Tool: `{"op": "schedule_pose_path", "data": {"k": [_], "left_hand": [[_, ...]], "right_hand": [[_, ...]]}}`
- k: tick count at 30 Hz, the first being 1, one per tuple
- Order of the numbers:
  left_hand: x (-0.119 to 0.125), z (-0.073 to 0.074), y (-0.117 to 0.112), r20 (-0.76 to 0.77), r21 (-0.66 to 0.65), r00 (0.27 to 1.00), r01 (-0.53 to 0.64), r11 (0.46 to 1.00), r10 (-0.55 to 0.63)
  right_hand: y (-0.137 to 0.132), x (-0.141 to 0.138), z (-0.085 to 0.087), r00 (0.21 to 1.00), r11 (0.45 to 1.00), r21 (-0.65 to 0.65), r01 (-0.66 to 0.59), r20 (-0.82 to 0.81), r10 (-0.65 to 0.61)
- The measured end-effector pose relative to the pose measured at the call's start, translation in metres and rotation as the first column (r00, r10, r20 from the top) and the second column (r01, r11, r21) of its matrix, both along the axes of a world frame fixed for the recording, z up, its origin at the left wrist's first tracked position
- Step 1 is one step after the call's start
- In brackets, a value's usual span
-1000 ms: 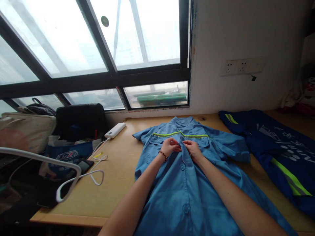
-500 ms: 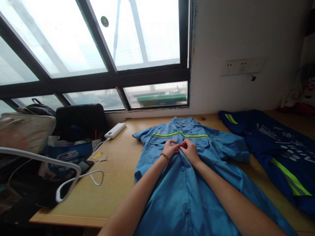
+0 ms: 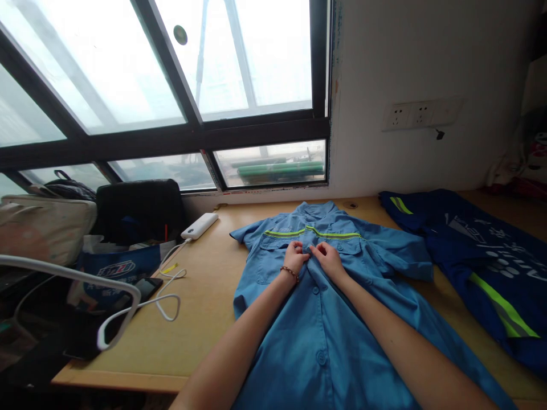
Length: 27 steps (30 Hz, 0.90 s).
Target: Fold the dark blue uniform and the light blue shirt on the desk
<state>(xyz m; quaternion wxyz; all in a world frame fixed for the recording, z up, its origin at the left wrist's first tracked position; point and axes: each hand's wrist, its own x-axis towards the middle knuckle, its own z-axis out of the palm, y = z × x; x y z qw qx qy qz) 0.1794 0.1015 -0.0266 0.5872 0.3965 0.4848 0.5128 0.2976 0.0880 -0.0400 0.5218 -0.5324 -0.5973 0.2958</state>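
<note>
A light blue short-sleeved work shirt (image 3: 282, 336) lies front up on the wooden table, its collar toward the window. Yellow-green striped tape crosses its chest above two flap pockets. My left hand (image 3: 296, 257), with a beaded bracelet at the wrist, pinches the front placket just below the tape. Close on its right, my right hand (image 3: 328, 259) has its fingers closed on the placket's other side. The fingertips hide the button between them. Lower down the placket, a button (image 3: 315, 290) and a larger-looking button (image 3: 321, 357) show.
A dark blue garment (image 3: 453, 245) with reflective strips lies to the right. On the left of the table (image 3: 205, 319) are a white power bank (image 3: 200, 226) and its looping cable (image 3: 177, 299). Bags and a black chair (image 3: 139, 210) stand beyond the left edge.
My hands have moved slightly apart at the placket, the left one a little lower and to the left. The shirt has barely shifted.
</note>
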Motion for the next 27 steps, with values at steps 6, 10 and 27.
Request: {"op": "schedule_pose_path", "data": {"k": [6,10,27], "left_hand": [[-0.005,0.0,0.002,0.046,0.148,0.98,0.185,0.972,-0.193],[-0.007,-0.007,0.008,-0.007,0.151,0.979,0.204,0.967,-0.205],[-0.001,0.003,0.089,-0.485,0.225,0.873,0.067,0.972,0.053]], "right_hand": [[0.007,0.005,-0.005,0.996,0.996,-0.071,-0.06,-0.066,0.055],[0.009,0.006,-0.004,0.993,0.989,-0.128,-0.07,-0.107,0.057],[-0.056,-0.01,0.006,0.782,0.995,0.002,0.102,0.618,-0.081]]}}
